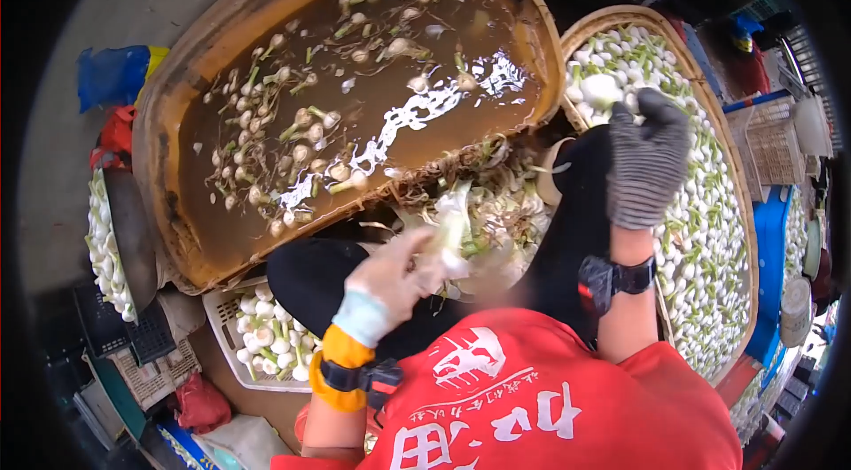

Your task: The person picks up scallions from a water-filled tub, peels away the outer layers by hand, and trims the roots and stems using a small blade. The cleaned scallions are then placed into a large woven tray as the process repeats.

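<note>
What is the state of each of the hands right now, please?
Left hand: closed, holding a blurred white-green plant.
Right hand: looks open, above the white bulbs.

A red shirt (541, 386) bears white printed characters (567, 409).

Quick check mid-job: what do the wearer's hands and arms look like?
The left hand wears a pale glove with a light blue cuff, an orange-yellow band and a black strapped device. The right hand has a grey striped glove, with a black, red-marked wrist device above. The sleeves are red.
</note>
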The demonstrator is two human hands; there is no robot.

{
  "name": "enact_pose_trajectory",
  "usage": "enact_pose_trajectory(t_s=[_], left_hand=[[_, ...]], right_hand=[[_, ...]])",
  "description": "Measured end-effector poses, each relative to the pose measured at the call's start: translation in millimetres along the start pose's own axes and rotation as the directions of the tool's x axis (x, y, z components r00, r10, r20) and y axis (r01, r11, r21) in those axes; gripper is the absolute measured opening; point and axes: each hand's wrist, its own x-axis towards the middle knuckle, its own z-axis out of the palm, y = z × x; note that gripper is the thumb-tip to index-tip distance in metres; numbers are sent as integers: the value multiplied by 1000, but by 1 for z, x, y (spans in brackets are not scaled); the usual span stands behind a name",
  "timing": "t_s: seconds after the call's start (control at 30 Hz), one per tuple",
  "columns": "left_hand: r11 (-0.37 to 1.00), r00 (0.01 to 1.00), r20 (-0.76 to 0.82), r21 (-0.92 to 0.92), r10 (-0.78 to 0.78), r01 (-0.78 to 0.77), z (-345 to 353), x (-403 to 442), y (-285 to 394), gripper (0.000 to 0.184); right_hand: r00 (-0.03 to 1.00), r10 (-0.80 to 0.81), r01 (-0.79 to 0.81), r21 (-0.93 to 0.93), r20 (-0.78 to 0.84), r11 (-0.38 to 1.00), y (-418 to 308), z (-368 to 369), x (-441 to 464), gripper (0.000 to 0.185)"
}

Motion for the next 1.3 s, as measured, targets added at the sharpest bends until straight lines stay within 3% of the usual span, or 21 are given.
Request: enact_pose_trajectory(t_s=[0.07,0.13,0.2,0.27,0.37,0.43,0.53,0.57,0.63,0.67,0.7,0.73,0.8,0.87,0.9,1.0,1.03,1.07,1.13,1.17,1.3], left_hand=[[977,976,168,185,-137,106,1,6,-4,36],[976,977,145,-129,-154,173,-1,25,-31,33],[804,932,67,-487,-355,341,-25,48,-23,33],[862,902,-129,-374,-413,341,-52,76,-43,35],[873,869,-164,-242,-466,422,-80,124,-109,33],[759,771,51,-148,-635,635,-79,156,-142,37],[761,725,269,49,-634,647,-57,192,-220,43],[766,725,290,51,-625,640,-36,205,-310,43],[804,836,365,578,-409,141,10,240,-466,47],[813,834,383,568,-398,128,0,223,-394,47],[876,699,565,94,-437,472,-17,228,-305,49],[575,582,738,-326,-342,751,-32,229,-202,52],[636,898,428,-667,-97,387,-18,214,-151,57],[614,910,336,-672,-244,413,-41,188,-66,61],[784,963,192,-561,-191,267,-47,172,-38,62],[693,944,70,-662,-324,286,-42,129,8,60],[844,967,-54,-501,-250,190,-37,115,13,54],[888,964,-136,-435,-229,150,-35,103,25,49],[948,950,-285,-316,-126,31,-22,85,36,48],[866,947,-233,-494,-223,82,-21,77,35,48],[922,909,-379,-388,-172,12,-2,55,42,53]], right_hand=[[994,-105,104,210,-8,972,7,7,9,19],[872,156,-217,82,464,973,-17,2,-5,30],[624,39,-113,41,780,993,-9,12,-23,41],[442,48,-248,71,896,966,-9,26,-53,33],[411,-128,-141,202,903,969,29,46,-111,31],[64,-286,159,273,956,949,34,50,-123,32],[-93,-94,235,114,991,965,11,55,-102,25],[2,-135,206,132,991,970,16,54,-103,27],[29,-55,151,50,998,987,14,58,-86,25],[42,0,90,-4,999,996,14,58,-81,23],[232,-27,-4,29,972,1000,19,53,-84,21],[256,-25,35,17,966,999,18,54,-78,19],[331,-76,10,77,941,997,23,57,-74,19],[417,-187,45,185,889,982,23,60,-73,19],[496,-291,94,282,818,955,21,63,-73,20],[590,-382,226,309,711,924,0,65,-68,21],[616,-267,84,276,741,958,-9,65,-68,20],[619,-274,92,279,736,956,-12,64,-70,20],[595,-493,352,346,635,870,-15,61,-72,19],[611,-376,242,288,697,927,-25,57,-74,17],[569,-304,244,196,764,950,-43,38,-78,16]])
